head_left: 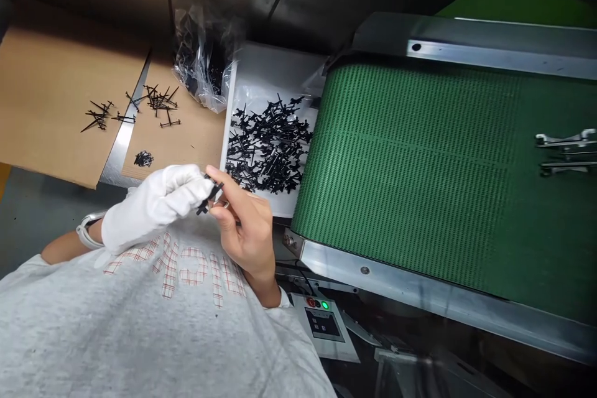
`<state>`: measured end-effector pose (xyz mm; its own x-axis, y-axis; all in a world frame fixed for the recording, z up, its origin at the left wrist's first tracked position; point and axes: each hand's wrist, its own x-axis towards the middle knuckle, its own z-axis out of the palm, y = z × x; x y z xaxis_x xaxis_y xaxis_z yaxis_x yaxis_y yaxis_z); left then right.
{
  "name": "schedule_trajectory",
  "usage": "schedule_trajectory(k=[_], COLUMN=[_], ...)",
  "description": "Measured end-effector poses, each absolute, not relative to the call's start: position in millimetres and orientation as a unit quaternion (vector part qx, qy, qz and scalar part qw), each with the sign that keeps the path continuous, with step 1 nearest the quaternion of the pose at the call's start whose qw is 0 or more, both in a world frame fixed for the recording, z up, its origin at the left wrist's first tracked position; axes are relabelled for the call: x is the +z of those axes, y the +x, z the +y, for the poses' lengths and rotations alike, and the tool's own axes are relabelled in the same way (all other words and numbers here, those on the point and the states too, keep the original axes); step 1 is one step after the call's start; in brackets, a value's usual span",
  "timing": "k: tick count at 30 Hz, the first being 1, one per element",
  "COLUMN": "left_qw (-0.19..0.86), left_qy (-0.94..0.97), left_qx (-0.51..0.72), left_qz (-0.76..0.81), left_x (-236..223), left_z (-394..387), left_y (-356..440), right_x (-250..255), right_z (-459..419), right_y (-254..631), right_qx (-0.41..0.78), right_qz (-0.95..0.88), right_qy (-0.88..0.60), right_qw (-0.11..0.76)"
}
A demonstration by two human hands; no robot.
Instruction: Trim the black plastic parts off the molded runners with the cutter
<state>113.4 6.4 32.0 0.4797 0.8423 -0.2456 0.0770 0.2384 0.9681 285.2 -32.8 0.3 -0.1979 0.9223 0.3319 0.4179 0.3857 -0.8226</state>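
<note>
As I watched through the head camera, a small black plastic part point(209, 194) sat pinched just above the person's chest, between the fingertips of the white-gloved left hand point(153, 208) and the bare right hand point(245, 224), whose thumb and forefinger closed narrowly on it. Just beyond the hands, a white tray point(227, 137) held a heap of similar black parts point(268, 143), and a clear plastic bag point(203, 68) of more black parts slumped at its far corner. Loose black pieces point(158, 102) lay scattered on a cardboard sheet point(60, 93) to the left. Right of the tray ran a green conveyor belt point(396, 174) carrying metal pieces point(566, 152). A control box point(321, 323) showed red and green buttons, with no label I could read, and the plaid lettering point(175, 267) on the grey sweatshirt point(116, 323) was too cut off for me to make out.
</note>
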Motion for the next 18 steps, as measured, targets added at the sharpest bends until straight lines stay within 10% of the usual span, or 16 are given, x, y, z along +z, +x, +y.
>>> schedule_trajectory(k=[18], left_qw=[0.624], left_qy=[0.559], left_qx=[0.3], left_qz=[0.457], left_x=[34.3], left_z=[8.6], left_y=[117.9], right_x=[-5.5], right_z=[-34.1], right_y=[287.6], right_qx=[0.384], right_qz=[-0.667], right_qy=[-0.448], right_qw=[0.455])
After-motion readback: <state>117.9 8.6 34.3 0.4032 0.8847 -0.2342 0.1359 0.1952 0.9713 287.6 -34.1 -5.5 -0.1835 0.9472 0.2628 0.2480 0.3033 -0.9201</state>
